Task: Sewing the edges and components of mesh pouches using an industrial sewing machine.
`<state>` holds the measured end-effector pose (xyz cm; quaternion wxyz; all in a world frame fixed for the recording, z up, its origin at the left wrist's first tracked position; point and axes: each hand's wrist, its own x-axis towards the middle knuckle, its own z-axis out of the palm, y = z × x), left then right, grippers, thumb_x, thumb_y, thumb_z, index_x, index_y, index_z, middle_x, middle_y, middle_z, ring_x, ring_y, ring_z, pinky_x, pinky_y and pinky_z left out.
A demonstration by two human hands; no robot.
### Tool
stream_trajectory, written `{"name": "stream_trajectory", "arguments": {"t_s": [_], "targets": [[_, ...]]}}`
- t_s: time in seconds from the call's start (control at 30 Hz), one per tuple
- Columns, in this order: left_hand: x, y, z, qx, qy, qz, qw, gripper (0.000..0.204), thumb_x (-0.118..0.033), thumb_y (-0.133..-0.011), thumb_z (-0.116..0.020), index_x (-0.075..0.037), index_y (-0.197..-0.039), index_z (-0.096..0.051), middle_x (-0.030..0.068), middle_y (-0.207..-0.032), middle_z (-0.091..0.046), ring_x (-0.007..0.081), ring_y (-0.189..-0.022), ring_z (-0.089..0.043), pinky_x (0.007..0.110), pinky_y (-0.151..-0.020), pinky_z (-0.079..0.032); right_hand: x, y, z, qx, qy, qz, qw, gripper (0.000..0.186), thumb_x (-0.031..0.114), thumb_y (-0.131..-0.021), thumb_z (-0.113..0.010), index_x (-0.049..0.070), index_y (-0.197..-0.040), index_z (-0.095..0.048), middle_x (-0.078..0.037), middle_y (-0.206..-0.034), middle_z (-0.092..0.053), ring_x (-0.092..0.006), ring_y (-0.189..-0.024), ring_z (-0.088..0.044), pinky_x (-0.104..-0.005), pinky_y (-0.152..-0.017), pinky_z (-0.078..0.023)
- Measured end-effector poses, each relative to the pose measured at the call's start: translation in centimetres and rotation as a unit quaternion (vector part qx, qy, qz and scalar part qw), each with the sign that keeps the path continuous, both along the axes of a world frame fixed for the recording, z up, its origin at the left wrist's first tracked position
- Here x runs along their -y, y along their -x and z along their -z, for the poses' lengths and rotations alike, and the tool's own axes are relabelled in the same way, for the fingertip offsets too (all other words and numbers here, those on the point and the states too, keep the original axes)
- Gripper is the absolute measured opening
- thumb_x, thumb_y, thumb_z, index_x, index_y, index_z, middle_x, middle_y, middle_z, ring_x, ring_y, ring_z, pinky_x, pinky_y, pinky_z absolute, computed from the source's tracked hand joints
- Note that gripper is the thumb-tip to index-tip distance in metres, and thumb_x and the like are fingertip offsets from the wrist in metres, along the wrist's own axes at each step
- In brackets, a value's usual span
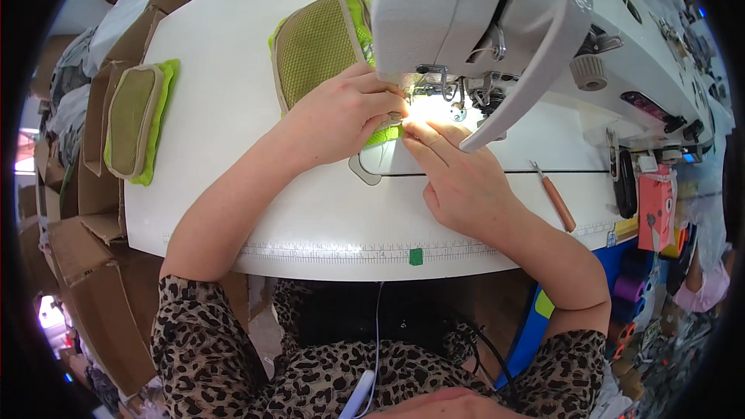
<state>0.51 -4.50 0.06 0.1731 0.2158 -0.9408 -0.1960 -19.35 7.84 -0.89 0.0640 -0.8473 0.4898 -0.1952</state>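
Under the sewing machine (442,12), left hand (347,112) pinches, unclenched right hand (463,178) presses green pouch (314,54); tool (556,203) nearby.

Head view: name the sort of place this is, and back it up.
Most likely a sewing workshop: an industrial-type sewing machine stands on a white worktable, an olive mesh piece with lime edging lies partly beneath its head, and cardboard boxes crowd the left side.

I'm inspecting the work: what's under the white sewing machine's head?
An olive mesh, lime-edged fabric piece reaches under it, with the bare left hand on top; the head, fingers and glare hide the rest.
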Motion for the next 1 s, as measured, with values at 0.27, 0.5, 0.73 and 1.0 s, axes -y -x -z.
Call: {"name": "stream_trajectory", "arguments": {"t_s": [0.27,0.5,0.73,1.0], "targets": [[0.8,-0.6,1.0,-0.001,-0.003,0.001,1.0,0.016,-0.011,-0.092,-0.063,-0.008,-0.102,-0.075,0.0044,-0.109,-0.069,0.0247,-0.105,-0.06,0.035,-0.095,-0.051,-0.2,-0.8,-0.1,-0.025,-0.03,0.01,0.999,0.052,0.003,-0.072,-0.061,-0.003,-0.124,-0.059,-0.015,-0.134,-0.057,-0.0314,-0.124,-0.053,-0.0439,-0.099,-0.048],[0.5,-0.3,1.2,-0.008,0.001,-0.01,1.0,0.016,-0.012,-0.092,-0.063,-0.008,-0.102,-0.075,0.0042,-0.109,-0.069,0.0246,-0.105,-0.06,0.036,-0.096,-0.051,0.0,-0.6,0.0,-0.014,-0.043,0.021,0.999,0.053,0.005,-0.073,-0.062,-0.001,-0.125,-0.058,-0.014,-0.134,-0.057,-0.0331,-0.123,-0.053,-0.0455,-0.102,-0.046],[0.4,-0.1,1.5,-0.011,0.035,-0.025,0.999,0.017,-0.014,-0.094,-0.062,-0.009,-0.103,-0.075,0.0041,-0.109,-0.069,0.0242,-0.106,-0.06,0.035,-0.096,-0.05,0.2,-0.3,0.3,-0.015,-0.056,0.027,0.998,0.052,0.005,-0.073,-0.062,-0.001,-0.125,-0.057,-0.014,-0.136,-0.056,-0.0342,-0.124,-0.053,-0.0473,-0.107,-0.042],[0.5,-0.3,2.1,-0.034,0.064,-0.037,0.997,0.018,-0.015,-0.094,-0.062,-0.01,-0.104,-0.075,0.0033,-0.111,-0.07,0.0223,-0.108,-0.06,0.033,-0.097,-0.05,0.5,-0.7,0.0,-0.002,-0.038,0.016,0.999,0.052,0.005,-0.073,-0.062,-0.001,-0.125,-0.057,-0.014,-0.137,-0.056,-0.0337,-0.127,-0.051,-0.0497,-0.112,-0.036]]}}
